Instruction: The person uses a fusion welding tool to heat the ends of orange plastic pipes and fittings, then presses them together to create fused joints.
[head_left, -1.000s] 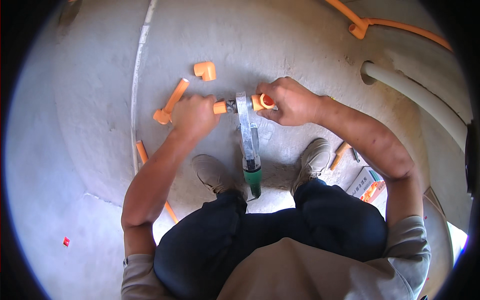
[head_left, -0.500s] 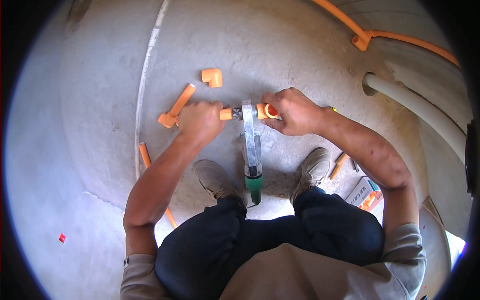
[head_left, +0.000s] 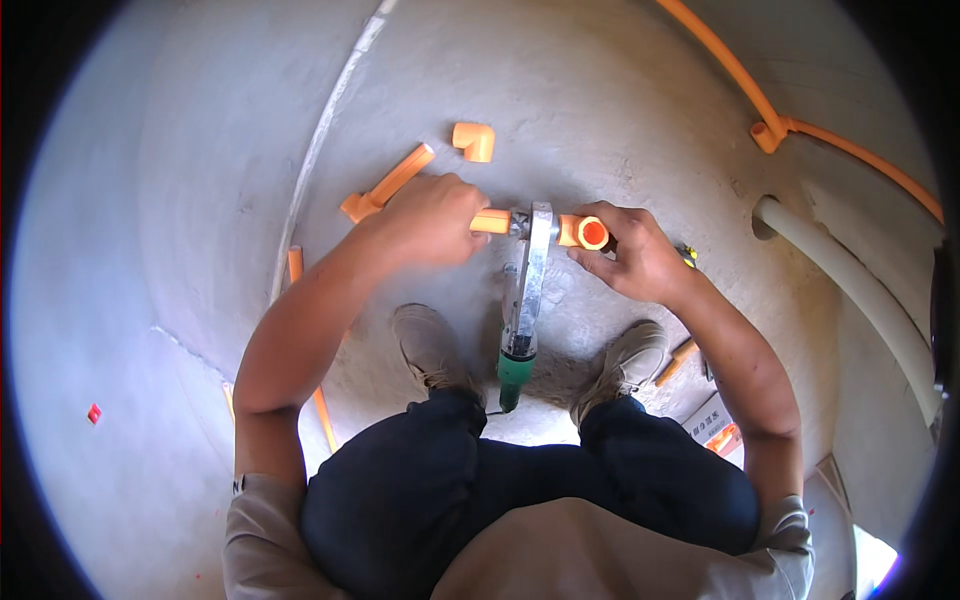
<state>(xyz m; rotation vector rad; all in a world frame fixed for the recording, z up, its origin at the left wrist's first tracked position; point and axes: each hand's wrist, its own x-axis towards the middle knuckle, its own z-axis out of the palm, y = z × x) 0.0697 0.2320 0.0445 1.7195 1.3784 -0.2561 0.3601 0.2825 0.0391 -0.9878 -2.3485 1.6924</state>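
A pipe fusion welder (head_left: 530, 285) with a flat metal plate and a green handle stands between my feet, its handle end toward me. My left hand (head_left: 430, 222) is closed around an orange pipe (head_left: 491, 221), whose end meets the dark die on the plate's left side. On the opposite side, an orange pipe fitting (head_left: 590, 233) sits against the other die, its round opening facing up. The thumb and fingers of my right hand (head_left: 638, 255) grip this fitting. Past my left hand juts a pipe piece with a fitting (head_left: 400, 175); whether it joins the held pipe is hidden.
An orange elbow (head_left: 476, 143) lies on the concrete floor beyond the welder. Orange piping (head_left: 735, 75) and a thick grey pipe (head_left: 850, 245) run at the right. By my right shoe are a wooden-handled tool (head_left: 677, 362) and a printed box (head_left: 712, 425).
The whole view has shifted, so the floor things appear further right. The fitting in my right hand sits slightly further from the plate, and its opening shows more fully.
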